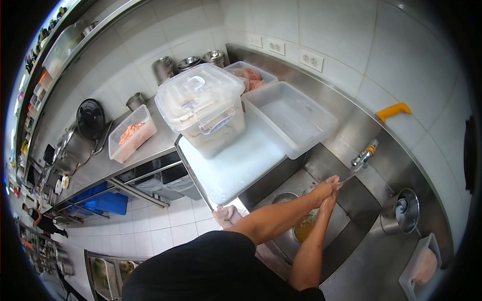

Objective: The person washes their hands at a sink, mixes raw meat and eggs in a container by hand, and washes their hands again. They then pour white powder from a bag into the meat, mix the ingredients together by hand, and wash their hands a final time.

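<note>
Both of my hands meet under the stream of water from the tap [362,156], above the steel sink [346,193]. My left hand [325,189] lies against my right hand [333,190], and the fingers overlap, so what each one does is hard to make out. No object shows between them. Below my forearms, a metal bowl with yellowish liquid [303,230] sits in the sink. Left of the basin, a white cutting board [226,168] carries a lidded clear tub [211,120] and part of an empty clear tray [293,115].
A steel pot [393,215] stands right of the sink, near a tray of pale meat [426,266]. A yellow-handled tool [394,111] rests on the back ledge. Farther left are a tub of pink meat [131,134] and a black fan [90,119]. A distant person [44,220] stands far left.
</note>
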{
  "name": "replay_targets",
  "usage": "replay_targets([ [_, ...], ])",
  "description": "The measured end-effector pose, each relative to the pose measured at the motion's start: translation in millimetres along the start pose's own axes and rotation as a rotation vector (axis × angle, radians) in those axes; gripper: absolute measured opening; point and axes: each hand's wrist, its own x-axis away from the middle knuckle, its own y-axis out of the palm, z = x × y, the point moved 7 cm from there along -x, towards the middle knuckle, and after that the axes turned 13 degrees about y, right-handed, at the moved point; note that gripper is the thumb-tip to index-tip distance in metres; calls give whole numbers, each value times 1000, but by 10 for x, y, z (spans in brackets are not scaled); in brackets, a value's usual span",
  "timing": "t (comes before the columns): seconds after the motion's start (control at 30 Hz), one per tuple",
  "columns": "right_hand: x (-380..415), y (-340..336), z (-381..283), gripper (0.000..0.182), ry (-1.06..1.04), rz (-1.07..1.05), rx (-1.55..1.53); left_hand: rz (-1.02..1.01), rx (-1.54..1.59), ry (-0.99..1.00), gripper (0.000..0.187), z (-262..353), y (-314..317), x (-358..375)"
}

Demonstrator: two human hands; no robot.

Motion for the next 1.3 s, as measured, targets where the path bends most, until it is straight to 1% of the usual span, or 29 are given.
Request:
replay_targets([
  [0.03,-56,48,-22,39,34,-10,-88,-30,5,-90,47,204,67,169],
  [0.07,-68,87,-33,39,46,-18,-109,-60,10,-183,51,502,123,367],
  [0.1,-46,116,-29,38,50,-14,-96,-90,15,-278,56,608,168,489],
  [0.13,-30,122,-55,38,29,-6,-14,-89,-11,-194,61,477,126,394],
  [0.17,-18,133,-83,37,6,0,72,-90,-39,-108,66,201,31,239],
  [0.2,-2,145,-104,37,-23,5,159,-72,-144,-7,70,81,-22,229],
  [0.23,-93,146,-143,37,-66,8,246,-46,-256,88,74,-30,-72,231],
  [0.3,-398,157,-220,37,-186,13,420,55,-637,317,78,-30,-117,397],
  [0.4,-799,310,-396,37,-313,63,743,126,-541,285,74,-135,-117,654],
  [0.47,-672,588,-744,34,-248,109,1021,9,-42,-71,69,-185,-33,876],
  [0.5,-604,667,-870,33,-213,134,1161,-17,124,-216,67,-115,19,1009],
  [0.53,-697,615,-814,33,-213,103,920,-26,274,-370,65,-39,69,1156],
  [0.6,-940,389,-635,33,-214,51,444,20,405,-617,65,198,141,1209],
  [0.7,-414,429,-713,35,-164,96,358,-104,604,-662,60,99,246,857],
  [0.77,-292,333,-466,42,63,-4,445,-51,474,-646,60,57,240,569],
  [0.83,72,292,-573,40,-183,-3,621,-180,570,-462,56,-335,103,179],
  [0.9,554,430,-719,40,-425,-4,812,-102,567,-464,45,-501,31,90],
  [0.97,1015,690,-842,40,-668,-24,1003,78,582,-307,36,-747,-129,-254],
  [1.03,1384,818,-898,40,-606,-115,991,9,376,-315,30,-665,-119,-355],
  [1.07,1569,913,-945,38,-649,-180,984,-24,272,-312,26,-607,-153,-365],
  [1.1,1712,1021,-1000,37,-695,-244,972,-106,111,-305,24,-560,-144,-360],
  [1.17,1862,1267,-1127,33,-687,-353,990,-273,-211,-289,23,-385,-47,-263],
  [1.2,1873,1337,-1161,31,-677,-407,999,-260,-248,-418,23,-320,28,-182],
  [1.27,1572,1364,-1140,28,-614,-471,1122,-708,-756,-125,28,-449,58,-324],
  [1.3,1375,1349,-1116,28,-583,-507,1183,-827,-929,86,29,-450,77,-336],
])
